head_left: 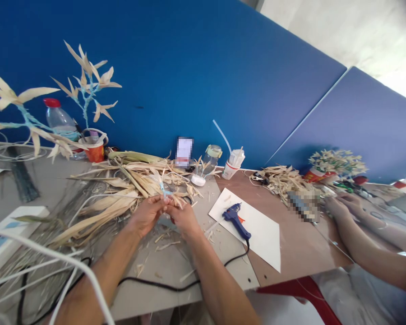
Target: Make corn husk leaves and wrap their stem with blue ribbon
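Observation:
My left hand (151, 211) and my right hand (182, 214) meet over the table, fingers of both pinched together. Between them they hold a small husk flower (161, 184) with a light blue wrapped stem. Dried corn husks (115, 198) are heaped just behind and to the left of my hands. To the right, a blue glue gun (236, 220) lies on a white sheet (264, 237). Behind my hands, a small white base (198, 180) carries more husk flowers, beside a clear jar (212, 155).
Tall husk-flower branches (87, 95) rise from a red cup (95, 151) at the left. A white power strip (16, 230) and loose cables lie front left. The glue gun's black cord (162, 285) crosses in front. Another person's hands (338, 207) are at the right.

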